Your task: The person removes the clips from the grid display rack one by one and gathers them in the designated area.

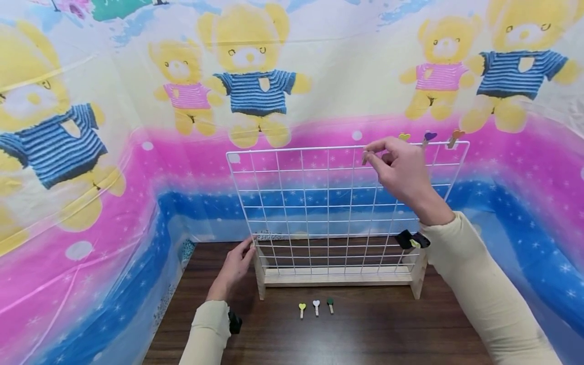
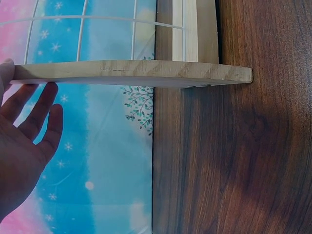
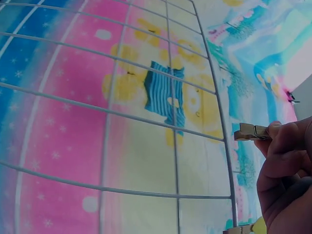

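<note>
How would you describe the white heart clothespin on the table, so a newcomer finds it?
Start at the white wire grid in its wooden stand. On the brown table before it, the white heart clothespin lies between two others. Its white top sets it apart from the yellow clothespin and the dark green clothespin.

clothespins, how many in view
7: yellow pin, white pin and green pin on the table; second yellow pin, purple pin and orange pin atop the grid; one pin in the right hand, which may hide others.
</note>
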Available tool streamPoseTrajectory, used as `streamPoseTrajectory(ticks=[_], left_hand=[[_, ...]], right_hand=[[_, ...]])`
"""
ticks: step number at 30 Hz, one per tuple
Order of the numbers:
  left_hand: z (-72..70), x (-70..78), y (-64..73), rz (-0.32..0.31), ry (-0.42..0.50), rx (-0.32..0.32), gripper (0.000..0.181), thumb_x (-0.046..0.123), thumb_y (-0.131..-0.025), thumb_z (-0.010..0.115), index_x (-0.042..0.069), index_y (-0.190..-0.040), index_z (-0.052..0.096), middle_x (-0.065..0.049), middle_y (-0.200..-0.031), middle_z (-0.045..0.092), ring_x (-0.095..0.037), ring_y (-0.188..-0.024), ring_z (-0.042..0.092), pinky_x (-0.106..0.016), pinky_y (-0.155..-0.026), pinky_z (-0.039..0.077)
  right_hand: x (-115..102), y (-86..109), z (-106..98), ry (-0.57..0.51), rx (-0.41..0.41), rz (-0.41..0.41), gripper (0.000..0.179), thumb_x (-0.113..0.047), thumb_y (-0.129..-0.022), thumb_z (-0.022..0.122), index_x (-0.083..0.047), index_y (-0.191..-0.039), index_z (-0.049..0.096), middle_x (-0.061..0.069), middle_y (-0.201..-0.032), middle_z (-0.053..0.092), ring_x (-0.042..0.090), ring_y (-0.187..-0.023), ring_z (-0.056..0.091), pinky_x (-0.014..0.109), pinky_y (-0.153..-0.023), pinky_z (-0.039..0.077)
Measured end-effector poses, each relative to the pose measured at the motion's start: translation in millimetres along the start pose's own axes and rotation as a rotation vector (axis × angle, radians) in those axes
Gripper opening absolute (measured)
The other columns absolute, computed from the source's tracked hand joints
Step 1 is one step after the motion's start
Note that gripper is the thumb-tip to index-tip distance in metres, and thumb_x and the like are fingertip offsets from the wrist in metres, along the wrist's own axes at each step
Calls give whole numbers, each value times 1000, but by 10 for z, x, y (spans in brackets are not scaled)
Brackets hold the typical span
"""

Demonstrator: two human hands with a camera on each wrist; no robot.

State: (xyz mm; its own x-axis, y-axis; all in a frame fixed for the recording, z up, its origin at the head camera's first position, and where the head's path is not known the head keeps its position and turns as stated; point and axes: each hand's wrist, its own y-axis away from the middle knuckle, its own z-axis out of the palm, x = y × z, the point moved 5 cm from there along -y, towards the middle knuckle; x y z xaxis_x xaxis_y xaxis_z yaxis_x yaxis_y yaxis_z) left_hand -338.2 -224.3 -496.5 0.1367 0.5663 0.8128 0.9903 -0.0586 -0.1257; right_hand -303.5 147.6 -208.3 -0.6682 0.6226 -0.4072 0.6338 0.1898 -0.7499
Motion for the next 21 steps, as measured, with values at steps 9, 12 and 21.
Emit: streamPoseTrajectory(ticks=[9,12,21], left_hand=[[-3,13,-5,28,-10,17,41,17,-101,48,17,-141,47,-18,-128,55,-31,-114,54,-49,-88,46],[-1,8,-3,23,-6,14,40,18,-101,48,18,-141,47,-18,-126,56,-30,-113,54,-48,-88,46],[5,-9,-11,11,-18,10,41,18,-101,47,18,-142,46,-17,-128,55,-30,-115,53,-48,-88,46]], right_hand=[[131,387,228,11,-112,-50,12,-12,-90,67,-8,-100,69,-4,-58,49,10,-40,35,26,-37,29],[185,523,312,16,-159,-16,13,-16,-91,66,-10,-102,69,-6,-53,41,10,-40,33,26,-37,28],[332,892,559,2,-257,25,10,-13,-89,67,-10,-98,68,-9,-53,42,8,-42,37,26,-41,33]])
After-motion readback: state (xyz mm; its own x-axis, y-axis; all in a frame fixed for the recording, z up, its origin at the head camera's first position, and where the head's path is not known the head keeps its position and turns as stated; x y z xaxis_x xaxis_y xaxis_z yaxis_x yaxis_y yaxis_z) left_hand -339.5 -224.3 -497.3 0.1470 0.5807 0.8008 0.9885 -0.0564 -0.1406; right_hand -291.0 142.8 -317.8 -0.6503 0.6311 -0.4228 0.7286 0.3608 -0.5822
